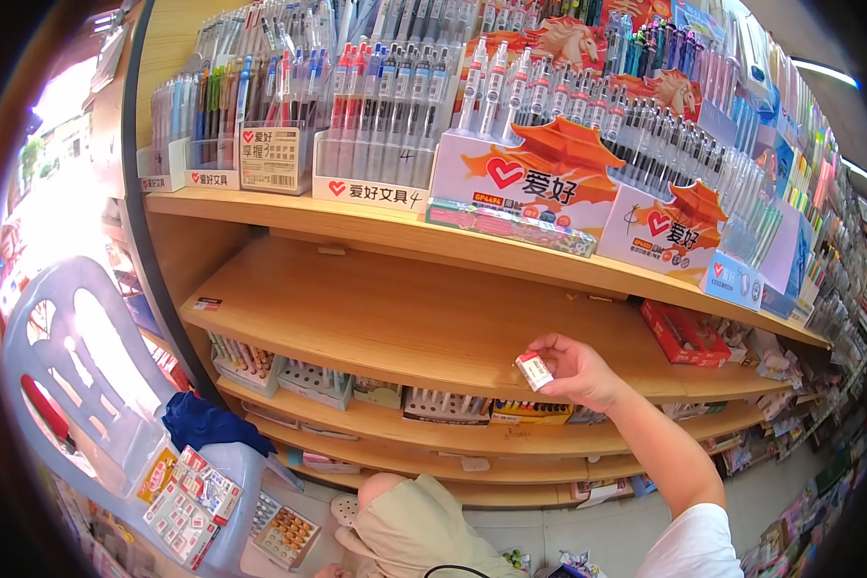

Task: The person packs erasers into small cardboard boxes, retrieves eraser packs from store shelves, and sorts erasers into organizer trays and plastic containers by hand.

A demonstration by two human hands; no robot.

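Note:
My right hand (581, 374) is raised in front of the bare middle shelf (376, 299), its thumb and fingers closed on a small white eraser (534, 371) with a red end and dark print. Only a sliver of my left hand (333, 571) shows at the bottom edge, near my knee; its fingers are mostly hidden. Open boxes of white and red erasers (185, 515) lie on the seat of a blue plastic chair (77, 337) at the left. Beside them is a dark blue cloth (212, 424).
Pens stand in printed display boxes (376, 173) along the top shelf. A red box (684, 332) lies at the right of the middle shelf. Lower shelves hold trays of pens (448, 405). On the floor by the chair sits a box of brown-capped items (287, 537).

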